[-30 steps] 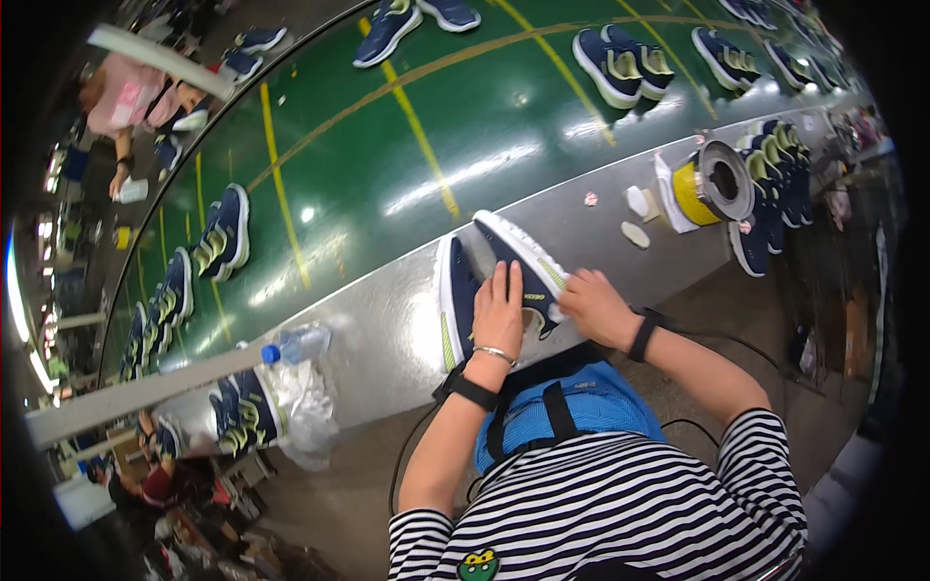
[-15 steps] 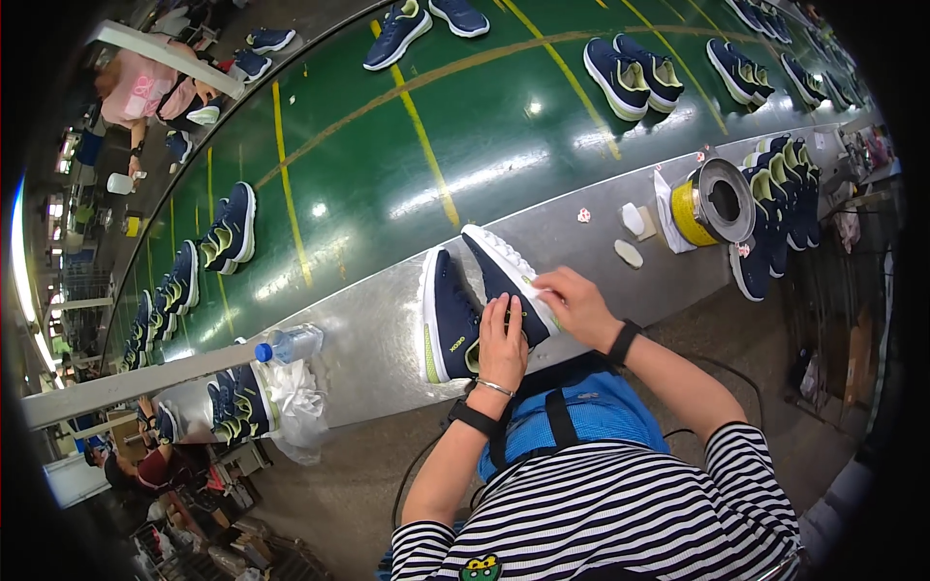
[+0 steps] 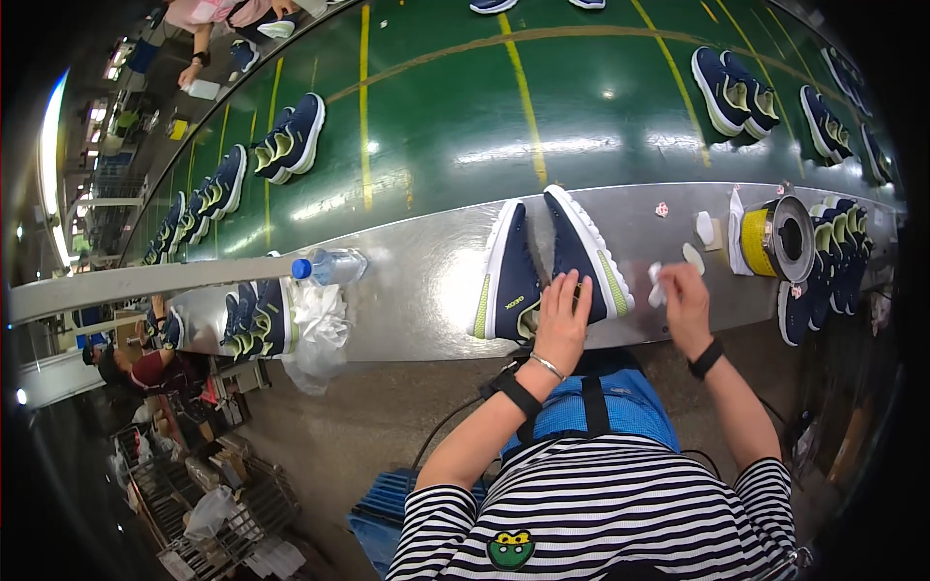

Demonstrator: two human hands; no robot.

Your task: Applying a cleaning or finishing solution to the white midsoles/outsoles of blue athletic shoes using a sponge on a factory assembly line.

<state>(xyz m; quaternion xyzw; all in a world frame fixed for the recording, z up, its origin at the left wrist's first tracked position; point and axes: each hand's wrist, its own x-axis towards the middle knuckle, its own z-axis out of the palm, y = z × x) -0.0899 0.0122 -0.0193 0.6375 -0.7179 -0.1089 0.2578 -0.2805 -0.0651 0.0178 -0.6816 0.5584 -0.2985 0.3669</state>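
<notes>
L hand (image 3: 562,324) flat, fingers spread, steadies navy shoe pair (image 3: 547,263) on tabletop (image 3: 417,290); R hand (image 3: 683,295), at 3 o'clock, pinches white wipe (image 3: 657,284). Best: press firmly, wipe lightly.

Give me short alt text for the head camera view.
A person's left hand rests on a pair of navy sneakers on a metal bench, while the right hand holds a small white piece beside them. More sneaker pairs ride a green conveyor beyond.

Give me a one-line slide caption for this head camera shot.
Left hand rests on a pair of navy shoes on a steel bench; right hand pinches a small white piece.
</notes>
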